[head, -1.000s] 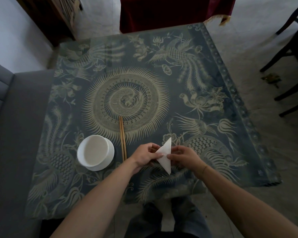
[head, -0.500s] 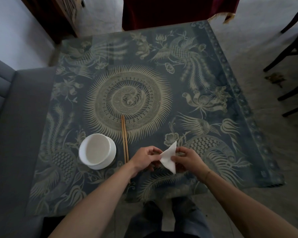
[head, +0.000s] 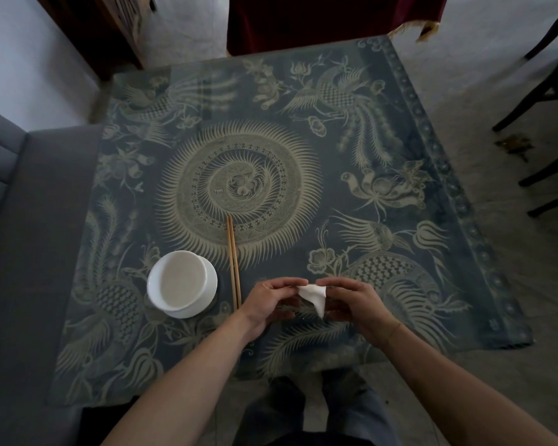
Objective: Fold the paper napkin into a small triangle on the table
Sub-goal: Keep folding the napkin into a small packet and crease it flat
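Note:
A white paper napkin (head: pixel 314 296), folded into a small triangle, hangs point down between my two hands just above the near part of the table (head: pixel 384 162). My left hand (head: pixel 269 300) pinches its upper left corner with thumb and forefinger. My right hand (head: pixel 351 304) pinches its upper right corner, and its fingers hide part of the napkin's right edge.
A white bowl (head: pixel 182 283) stands on the table left of my hands. A pair of wooden chopsticks (head: pixel 233 259) lies between the bowl and my left hand. A grey sofa (head: pixel 20 220) borders the table's left side; dark chair legs (head: pixel 541 101) stand at the right.
The napkin's upper point has tipped over and come down, so the triangle now hangs shorter and point down. Both hands have kept their pinch and stayed close together.

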A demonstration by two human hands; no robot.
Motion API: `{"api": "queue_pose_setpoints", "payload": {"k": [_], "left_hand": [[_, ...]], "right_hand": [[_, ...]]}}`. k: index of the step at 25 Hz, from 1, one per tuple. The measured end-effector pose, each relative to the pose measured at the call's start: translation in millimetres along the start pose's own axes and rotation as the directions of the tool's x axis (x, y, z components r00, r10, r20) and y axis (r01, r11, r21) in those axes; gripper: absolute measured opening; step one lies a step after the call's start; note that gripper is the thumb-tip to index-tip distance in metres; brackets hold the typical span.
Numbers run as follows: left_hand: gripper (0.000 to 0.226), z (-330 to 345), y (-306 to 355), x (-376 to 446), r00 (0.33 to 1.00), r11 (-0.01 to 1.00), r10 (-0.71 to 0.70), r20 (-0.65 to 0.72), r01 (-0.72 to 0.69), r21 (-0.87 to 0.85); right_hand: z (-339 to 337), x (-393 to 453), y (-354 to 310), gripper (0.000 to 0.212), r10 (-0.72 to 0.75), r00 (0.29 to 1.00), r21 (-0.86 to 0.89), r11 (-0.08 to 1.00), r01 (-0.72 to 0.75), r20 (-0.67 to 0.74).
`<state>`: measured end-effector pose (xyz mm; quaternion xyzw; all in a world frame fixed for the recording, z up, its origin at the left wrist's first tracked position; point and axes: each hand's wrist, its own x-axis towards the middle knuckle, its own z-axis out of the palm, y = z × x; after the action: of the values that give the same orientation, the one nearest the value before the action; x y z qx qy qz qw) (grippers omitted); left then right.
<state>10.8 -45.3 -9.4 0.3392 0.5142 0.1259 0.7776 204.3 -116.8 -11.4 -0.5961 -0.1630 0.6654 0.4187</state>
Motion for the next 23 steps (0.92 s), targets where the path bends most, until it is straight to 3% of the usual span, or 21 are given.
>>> {"api": "queue_pose_setpoints", "payload": {"k": [5, 8, 11, 15, 19, 23], "left_hand": [[0.02, 5, 5, 3, 0.999, 1.0, 0.004, -0.035, -0.003, 0.023], [0.004, 13, 5, 6, 0.993, 0.998, 0.062, -0.1, -0.061, 0.006], [0.019, 18, 2, 10, 0.965, 0.978, 0.193, -0.177, -0.175, 0.113], [0.027, 20, 1, 11, 0.92, 0.935, 0.311, -0.239, -0.25, 0.252], [0.046, 22, 0, 9, 0.925, 0.937, 0.309, -0.222, -0.255, 0.24], [0.018, 16, -2, 7, 0.941, 0.898, 0.29, -0.174, -0.205, 0.389]], "right_hand": [[4, 2, -2, 0.012, 0.031, 0.999, 0.023, 0.999, -0.031, -0.009], [8, 1, -2, 0.029, -0.041, 0.999, -0.04, 0.998, 0.041, -0.001], [11, 1, -4, 0.043, -0.059, 0.998, -0.04, 0.997, 0.059, 0.002], [10, 1, -4, 0.026, -0.015, 1.0, -0.171, 0.985, 0.016, 0.009], [9, 1, -1, 0.014, -0.008, 1.0, -0.231, 0.973, 0.007, -0.003], [6, 4, 0, 0.019, -0.059, 0.997, -0.418, 0.908, 0.036, -0.041]]}}
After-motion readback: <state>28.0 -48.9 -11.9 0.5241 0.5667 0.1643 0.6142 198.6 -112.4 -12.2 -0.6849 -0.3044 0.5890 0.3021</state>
